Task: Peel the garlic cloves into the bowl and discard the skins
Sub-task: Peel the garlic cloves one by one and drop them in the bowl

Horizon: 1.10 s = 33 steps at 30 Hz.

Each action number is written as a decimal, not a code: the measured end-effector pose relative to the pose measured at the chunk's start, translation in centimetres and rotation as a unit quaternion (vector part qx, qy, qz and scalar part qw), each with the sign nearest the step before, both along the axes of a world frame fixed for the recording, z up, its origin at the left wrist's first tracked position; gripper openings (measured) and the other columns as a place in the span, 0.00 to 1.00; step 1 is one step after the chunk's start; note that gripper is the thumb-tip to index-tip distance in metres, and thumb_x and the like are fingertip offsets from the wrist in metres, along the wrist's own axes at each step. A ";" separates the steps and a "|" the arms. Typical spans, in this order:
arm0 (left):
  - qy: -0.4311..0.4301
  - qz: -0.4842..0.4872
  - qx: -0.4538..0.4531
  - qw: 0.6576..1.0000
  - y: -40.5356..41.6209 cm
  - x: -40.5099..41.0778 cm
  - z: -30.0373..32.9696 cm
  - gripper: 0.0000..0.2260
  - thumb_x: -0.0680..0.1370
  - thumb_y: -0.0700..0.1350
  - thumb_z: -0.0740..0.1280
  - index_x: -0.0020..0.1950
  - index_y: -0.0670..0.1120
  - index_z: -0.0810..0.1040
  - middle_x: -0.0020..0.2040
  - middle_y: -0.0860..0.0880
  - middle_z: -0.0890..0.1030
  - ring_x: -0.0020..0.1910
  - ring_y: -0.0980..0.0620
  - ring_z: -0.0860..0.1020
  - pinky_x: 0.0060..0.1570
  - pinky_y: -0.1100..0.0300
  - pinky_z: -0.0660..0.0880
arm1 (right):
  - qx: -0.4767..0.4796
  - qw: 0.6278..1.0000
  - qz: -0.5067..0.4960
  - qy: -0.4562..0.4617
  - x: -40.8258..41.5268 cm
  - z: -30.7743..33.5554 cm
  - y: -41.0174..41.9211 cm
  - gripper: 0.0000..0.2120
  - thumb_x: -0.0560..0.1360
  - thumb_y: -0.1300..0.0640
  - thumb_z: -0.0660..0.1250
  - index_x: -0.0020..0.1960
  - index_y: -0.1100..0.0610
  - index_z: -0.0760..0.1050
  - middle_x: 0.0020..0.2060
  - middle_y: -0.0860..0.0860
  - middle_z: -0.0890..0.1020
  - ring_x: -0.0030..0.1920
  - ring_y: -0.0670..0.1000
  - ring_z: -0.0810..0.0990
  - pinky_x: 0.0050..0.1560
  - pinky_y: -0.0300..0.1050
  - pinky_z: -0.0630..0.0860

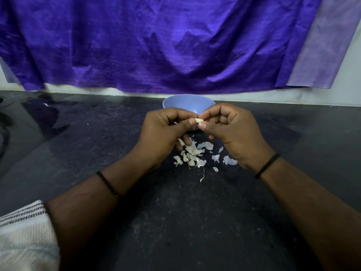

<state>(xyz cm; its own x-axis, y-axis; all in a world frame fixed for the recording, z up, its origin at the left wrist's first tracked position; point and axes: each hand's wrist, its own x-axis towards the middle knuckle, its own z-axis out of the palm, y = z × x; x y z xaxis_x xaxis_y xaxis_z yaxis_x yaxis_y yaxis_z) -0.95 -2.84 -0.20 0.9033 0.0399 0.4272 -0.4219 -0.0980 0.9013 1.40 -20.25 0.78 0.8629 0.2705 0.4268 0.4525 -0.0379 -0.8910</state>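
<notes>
Nearest us, our striped sleeve (23, 229) sits at the lower left above the dark countertop (175, 222). Our left hand (164, 132) and right hand (232, 130) meet over the counter, fingers curled, both pinching one garlic clove (198, 120) between thumbs and fingertips. It looks mostly peeled, though we cannot be sure. Just behind our hands stands the blue bowl (187, 101). Loose skins (195, 153) lie scattered on the counter beneath them.

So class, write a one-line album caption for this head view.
Both hands pinch a garlic clove before the blue bowl, skins below.
</notes>
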 end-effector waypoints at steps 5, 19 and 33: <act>0.004 0.005 -0.012 1.000 -0.2 -0.1 0.0 0.04 0.74 0.36 0.74 0.46 0.43 0.85 0.41 0.43 0.86 0.29 0.46 0.80 0.26 0.57 0.73 | 0.012 1.000 0.007 -0.014 -0.2 0.1 0.1 0.09 0.72 0.73 0.72 0.49 0.62 0.80 0.39 0.51 0.85 0.40 0.44 0.84 0.41 0.33 0.77; 0.006 0.033 -0.024 0.999 -0.3 0.2 -0.1 0.05 0.74 0.34 0.73 0.46 0.43 0.84 0.36 0.46 0.85 0.29 0.51 0.80 0.26 0.61 0.75 | 0.118 0.989 0.009 0.085 -0.8 0.5 0.4 0.12 0.71 0.71 0.73 0.53 0.65 0.77 0.39 0.58 0.85 0.40 0.52 0.85 0.44 0.43 0.83; 0.027 0.004 -0.018 0.999 -0.2 -0.1 -0.2 0.02 0.75 0.37 0.73 0.47 0.39 0.83 0.40 0.38 0.84 0.29 0.47 0.79 0.26 0.59 0.73 | 0.109 0.991 0.001 0.077 -0.8 0.4 0.4 0.12 0.71 0.73 0.72 0.52 0.61 0.78 0.42 0.57 0.85 0.43 0.52 0.85 0.48 0.48 0.84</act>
